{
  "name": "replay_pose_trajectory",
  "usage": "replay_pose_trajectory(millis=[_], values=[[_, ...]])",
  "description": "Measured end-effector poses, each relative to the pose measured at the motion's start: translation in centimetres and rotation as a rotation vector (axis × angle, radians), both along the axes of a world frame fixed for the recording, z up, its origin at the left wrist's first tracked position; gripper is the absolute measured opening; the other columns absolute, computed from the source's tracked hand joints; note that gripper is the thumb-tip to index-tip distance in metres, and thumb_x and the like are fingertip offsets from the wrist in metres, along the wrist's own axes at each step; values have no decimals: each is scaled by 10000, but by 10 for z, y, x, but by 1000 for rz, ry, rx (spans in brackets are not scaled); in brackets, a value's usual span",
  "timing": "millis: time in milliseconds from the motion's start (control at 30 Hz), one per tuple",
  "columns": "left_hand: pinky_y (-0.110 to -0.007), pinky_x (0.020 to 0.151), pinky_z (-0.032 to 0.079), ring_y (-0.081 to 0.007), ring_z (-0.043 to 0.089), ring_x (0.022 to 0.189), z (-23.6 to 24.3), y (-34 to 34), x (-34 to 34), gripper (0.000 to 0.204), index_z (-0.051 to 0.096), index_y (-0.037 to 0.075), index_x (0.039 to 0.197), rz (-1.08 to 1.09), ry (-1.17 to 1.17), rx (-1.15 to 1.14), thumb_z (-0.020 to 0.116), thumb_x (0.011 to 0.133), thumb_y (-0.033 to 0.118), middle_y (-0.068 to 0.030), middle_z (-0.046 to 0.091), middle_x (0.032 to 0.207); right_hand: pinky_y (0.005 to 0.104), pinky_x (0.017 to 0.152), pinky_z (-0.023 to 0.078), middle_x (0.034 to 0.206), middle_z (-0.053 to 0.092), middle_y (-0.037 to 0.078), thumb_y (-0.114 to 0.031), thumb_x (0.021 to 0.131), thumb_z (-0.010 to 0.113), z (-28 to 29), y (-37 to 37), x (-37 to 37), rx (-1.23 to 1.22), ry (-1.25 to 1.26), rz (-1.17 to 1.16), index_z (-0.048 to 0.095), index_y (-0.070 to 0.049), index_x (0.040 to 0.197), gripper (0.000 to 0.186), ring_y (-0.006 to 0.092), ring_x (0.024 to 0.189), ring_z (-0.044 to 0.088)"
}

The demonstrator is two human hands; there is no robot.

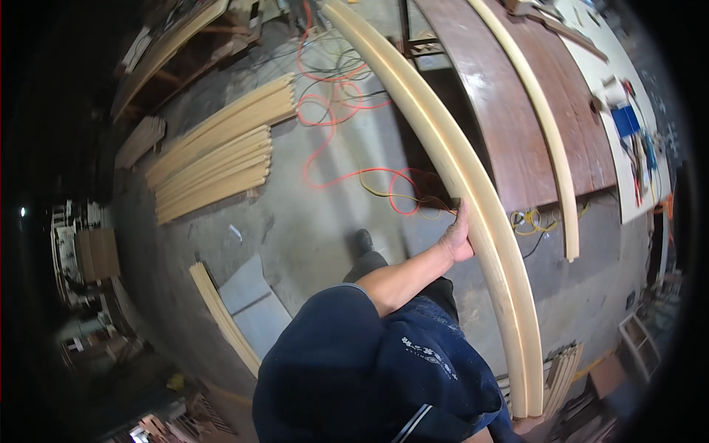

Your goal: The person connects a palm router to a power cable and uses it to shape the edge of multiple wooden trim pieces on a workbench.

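A long pale wooden moulding point(461, 159) with a grooved face runs from the top of the view down to the lower right, in front of me. My left hand point(459, 240) grips its left edge near the middle, thumb up along the side and fingers mostly hidden beneath. At the lower edge only a bit of my right forearm shows, close to the moulding's near end. My right hand's fingers cannot be made out there. A second, narrower wooden strip point(543, 103) lies on the brown tabletop point(509, 125) to the right, its near end jutting past the edge.
Stacked wooden mouldings point(214, 148) lie on the floor at left. A red hose point(325, 173) and cables coil across the concrete floor. On the right, a pale board point(624, 173) carries tools and a blue box point(625, 120). More strips point(565, 376) stand at lower right.
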State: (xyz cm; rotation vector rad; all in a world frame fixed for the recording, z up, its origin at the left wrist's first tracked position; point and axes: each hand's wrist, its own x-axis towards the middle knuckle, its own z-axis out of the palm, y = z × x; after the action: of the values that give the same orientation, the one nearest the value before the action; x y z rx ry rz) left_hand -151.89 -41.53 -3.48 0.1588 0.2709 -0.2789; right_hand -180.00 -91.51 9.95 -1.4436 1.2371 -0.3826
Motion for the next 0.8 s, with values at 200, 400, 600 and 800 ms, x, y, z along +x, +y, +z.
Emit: replay_pose_trajectory(millis=[200, 400, 600, 800], values=[[-473, 1071, 454, -233, 527, 1259, -29, 139, -54, 1062, 437, 160, 1407, 160, 86, -1, 569, 660, 904, -49, 552, 1326, 440, 919, 535, 1240, 644, 177, -577, 1006, 388, 7, 124, 49, 57, -18, 214, 561, 38, 1299, 703, 328, 1088, 650], [-486, 1070, 454, -272, 543, 1240, -57, 298, -131, 900, 416, 138, 1432, 557, 101, -18, 448, 837, 812, -85, 546, 1346, 428, 922, 528, 1224, 650, 168, -571, 1006, 407, -4, 246, 136, 146, 39, 519, 570, 30, 1285, 682, 320, 1084, 648], [-486, 1047, 467, -290, 563, 1211, -98, 400, -167, 890, 443, 138, 1408, 772, 143, 21, 407, 848, 830, -97, 579, 1296, 416, 926, 521, 1208, 655, 158, -565, 1005, 425, -17, 372, 241, 185, 76, 744, 579, 21, 1271, 661, 312, 1080, 646], [-515, 1078, 436, -273, 493, 1298, -147, 490, -177, 955, 350, 197, 1476, 1008, 257, -47, 506, 797, 851, -44, 485, 1419, 404, 929, 514, 1191, 660, 149, -558, 1005, 443, -51, 499, 347, 236, 123, 928, 587, 12, 1256, 640, 304, 1077, 644]])
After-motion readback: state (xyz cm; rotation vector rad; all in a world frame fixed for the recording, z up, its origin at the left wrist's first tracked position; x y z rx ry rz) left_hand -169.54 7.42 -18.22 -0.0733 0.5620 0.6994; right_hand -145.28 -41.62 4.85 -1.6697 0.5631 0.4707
